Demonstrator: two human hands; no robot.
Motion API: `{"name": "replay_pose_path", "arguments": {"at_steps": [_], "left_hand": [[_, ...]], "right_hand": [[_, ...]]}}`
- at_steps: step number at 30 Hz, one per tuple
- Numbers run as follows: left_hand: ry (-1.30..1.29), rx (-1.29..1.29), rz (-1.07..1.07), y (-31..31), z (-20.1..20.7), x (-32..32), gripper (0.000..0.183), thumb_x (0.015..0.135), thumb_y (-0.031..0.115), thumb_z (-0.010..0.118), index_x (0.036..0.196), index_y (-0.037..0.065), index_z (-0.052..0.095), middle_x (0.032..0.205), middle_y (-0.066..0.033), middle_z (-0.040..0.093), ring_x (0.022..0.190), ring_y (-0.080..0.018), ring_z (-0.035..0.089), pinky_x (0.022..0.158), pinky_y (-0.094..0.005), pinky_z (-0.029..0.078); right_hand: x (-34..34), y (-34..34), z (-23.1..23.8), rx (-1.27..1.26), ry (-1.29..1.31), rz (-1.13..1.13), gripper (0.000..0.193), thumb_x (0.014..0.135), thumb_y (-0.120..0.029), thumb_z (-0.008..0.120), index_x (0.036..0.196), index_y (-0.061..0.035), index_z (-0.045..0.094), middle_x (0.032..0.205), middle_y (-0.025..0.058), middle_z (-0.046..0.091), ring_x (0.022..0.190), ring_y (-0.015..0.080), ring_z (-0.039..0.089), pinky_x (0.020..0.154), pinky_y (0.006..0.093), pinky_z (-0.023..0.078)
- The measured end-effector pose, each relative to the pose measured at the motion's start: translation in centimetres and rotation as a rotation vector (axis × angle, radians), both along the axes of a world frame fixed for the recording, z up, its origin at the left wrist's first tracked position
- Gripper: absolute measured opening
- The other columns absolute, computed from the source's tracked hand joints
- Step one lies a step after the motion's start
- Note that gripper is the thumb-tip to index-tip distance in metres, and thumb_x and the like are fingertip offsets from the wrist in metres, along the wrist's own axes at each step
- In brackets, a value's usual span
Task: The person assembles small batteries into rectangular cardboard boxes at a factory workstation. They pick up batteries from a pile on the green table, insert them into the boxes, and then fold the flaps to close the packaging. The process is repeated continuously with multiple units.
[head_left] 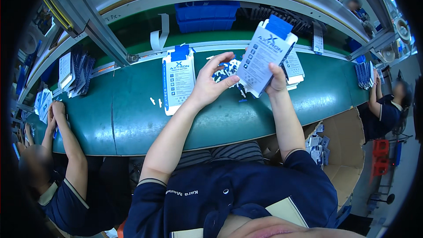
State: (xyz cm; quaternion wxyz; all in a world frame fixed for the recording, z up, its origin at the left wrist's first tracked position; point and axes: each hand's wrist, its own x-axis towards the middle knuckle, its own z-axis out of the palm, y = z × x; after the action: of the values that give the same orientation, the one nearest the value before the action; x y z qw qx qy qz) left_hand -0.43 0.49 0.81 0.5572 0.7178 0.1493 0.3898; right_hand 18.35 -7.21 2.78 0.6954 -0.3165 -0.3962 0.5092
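Observation:
My right hand (276,79) holds a flat white-and-blue battery carton (264,57) tilted above the green table, thumb on its printed face. The carton has a blue flap at its upper end. Just left of it, my left hand (211,81) has thumb and fingers spread; its thumb tip is at the carton's lower left edge, and I cannot tell whether they touch. Small white plastic pieces (229,68) lie in a pile behind my hands. To the left of my left hand lies a stack of similar cartons (179,81); another carton stack (294,66) is partly hidden behind the held one.
Blue bins (206,16) stand under the shelf at the back. A large cardboard box (343,150) with cartons inside is at my right. Co-workers sit at both sides, with carton bundles (79,72) near the left one. A metal post (103,31) rises at the back left.

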Motion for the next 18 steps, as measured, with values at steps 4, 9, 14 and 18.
{"name": "replay_pose_path", "arguments": {"at_steps": [4, 9, 14, 18], "left_hand": [[-0.031, -0.09, -0.018, -0.2, -0.2, 0.3, 0.067, 0.077, 0.027, 0.076, 0.132, 0.003, 0.047, 0.126, -0.0132, 0.053, 0.119, -0.0232, 0.05, 0.099, -0.0379, 0.041], [0.005, -0.089, -0.046, -0.8, 1.0, -0.3, 0.076, 0.07, 0.026, 0.081, 0.133, 0.002, 0.046, 0.12, -0.0145, 0.055, 0.117, -0.0234, 0.05, 0.099, -0.0382, 0.042], [-0.081, -0.104, -0.108, -0.5, 0.4, -0.6, 0.067, 0.08, 0.03, 0.072, 0.133, -0.002, 0.045, 0.121, -0.0144, 0.056, 0.114, -0.0223, 0.053, 0.099, -0.0354, 0.04], [-0.199, -0.296, -0.094, 0.2, 0.2, -0.7, 0.048, 0.096, 0.028, 0.05, 0.131, -0.005, 0.048, 0.124, -0.0134, 0.056, 0.112, -0.0194, 0.053, 0.099, -0.031, 0.039]], "right_hand": [[-1.2, 0.3, -0.4, 0.096, -0.666, -0.336, 0.074, 0.063, -0.02, 0.081, 0.126, -0.0007, 0.048, 0.117, 0.0139, 0.052, 0.107, 0.0245, 0.054, 0.092, 0.037, 0.044], [-1.9, 0.4, 0.0, 0.287, -1.299, -0.775, 0.089, 0.051, -0.014, 0.084, 0.129, -0.0029, 0.045, 0.117, 0.0115, 0.045, 0.105, 0.0256, 0.047, 0.092, 0.0351, 0.041], [-1.7, 1.1, -1.2, 0.282, -1.375, -0.877, 0.09, 0.045, -0.011, 0.083, 0.125, -0.0079, 0.042, 0.118, 0.0119, 0.042, 0.109, 0.0313, 0.041, 0.096, 0.0435, 0.029], [-1.5, 1.4, -1.4, 0.281, -1.399, -0.861, 0.085, 0.049, -0.007, 0.081, 0.124, -0.0084, 0.041, 0.124, 0.0124, 0.044, 0.117, 0.0318, 0.041, 0.1, 0.0438, 0.028]]}}
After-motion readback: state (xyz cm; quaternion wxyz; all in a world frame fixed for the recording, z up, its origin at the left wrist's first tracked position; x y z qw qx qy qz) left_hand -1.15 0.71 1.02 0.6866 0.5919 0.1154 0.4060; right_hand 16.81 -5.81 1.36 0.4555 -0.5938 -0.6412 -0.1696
